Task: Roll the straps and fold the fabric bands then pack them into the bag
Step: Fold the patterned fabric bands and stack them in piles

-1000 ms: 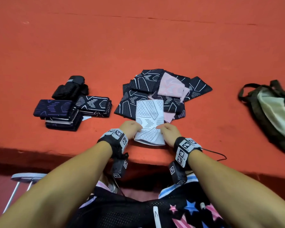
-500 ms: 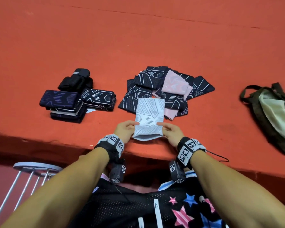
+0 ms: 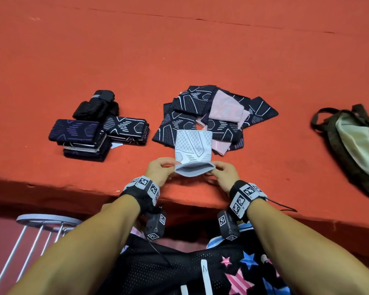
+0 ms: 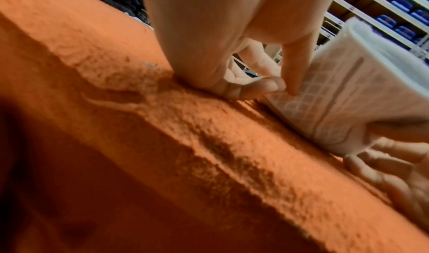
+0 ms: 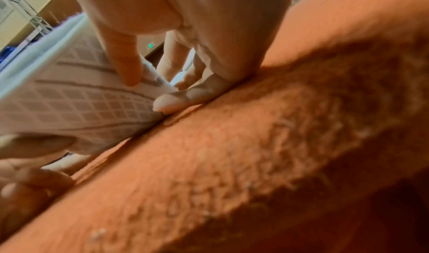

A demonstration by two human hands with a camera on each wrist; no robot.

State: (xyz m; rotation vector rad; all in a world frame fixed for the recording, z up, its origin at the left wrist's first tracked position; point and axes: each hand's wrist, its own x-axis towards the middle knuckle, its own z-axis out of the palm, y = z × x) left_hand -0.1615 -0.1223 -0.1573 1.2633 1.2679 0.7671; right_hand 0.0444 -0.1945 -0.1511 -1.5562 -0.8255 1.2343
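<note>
Partway: folded bands and rolled straps (image 3: 98,126) are stacked left of centre, an unfolded pile (image 3: 213,116) waits at centre, and the bag (image 3: 354,145) at right edge looks unpacked. Left hand (image 3: 160,171) and right hand (image 3: 224,173) each pinch a side of the white band (image 3: 193,152) at lower centre, its near end curling over into a fold, grid-patterned knit.

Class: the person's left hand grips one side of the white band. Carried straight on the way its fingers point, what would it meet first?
The left hand points inward across the white band, so it would probably first meet the right hand gripping the opposite edge, though depth is uncertain.
</note>
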